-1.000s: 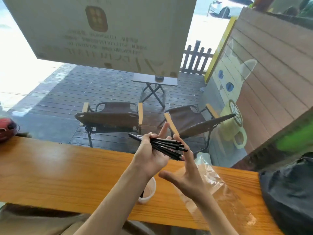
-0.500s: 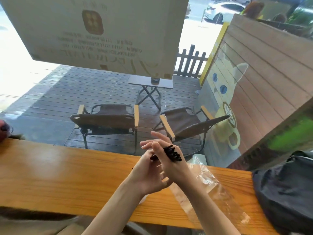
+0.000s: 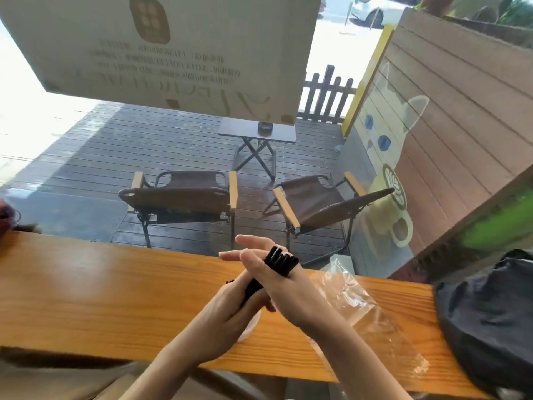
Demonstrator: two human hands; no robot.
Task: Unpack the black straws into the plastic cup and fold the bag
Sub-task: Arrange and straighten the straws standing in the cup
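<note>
A bundle of black straws [image 3: 282, 260] is held between both hands above the wooden counter [image 3: 86, 287]. My left hand [image 3: 227, 310] grips the lower part of the bundle from below. My right hand [image 3: 278, 284] lies over the straws with its fingers stretched straight to the left, pressing on them. The straw tips stick up behind the right hand. Right under the hands, only a sliver of the plastic cup's [image 3: 250, 327] rim shows. The clear plastic bag [image 3: 363, 310] lies crumpled on the counter to the right, with no hand on it.
A dark bag [image 3: 490, 313] sits on the counter's right end. A dark red object [image 3: 7, 217] shows at the far left edge. Beyond the window stand two folding chairs [image 3: 184, 194] and a small table [image 3: 256, 134] on a deck.
The straws were fanned out in my left hand with the right hand apart. The right hand has closed over them, gathering them into a tight tilted bundle lower over the cup.
</note>
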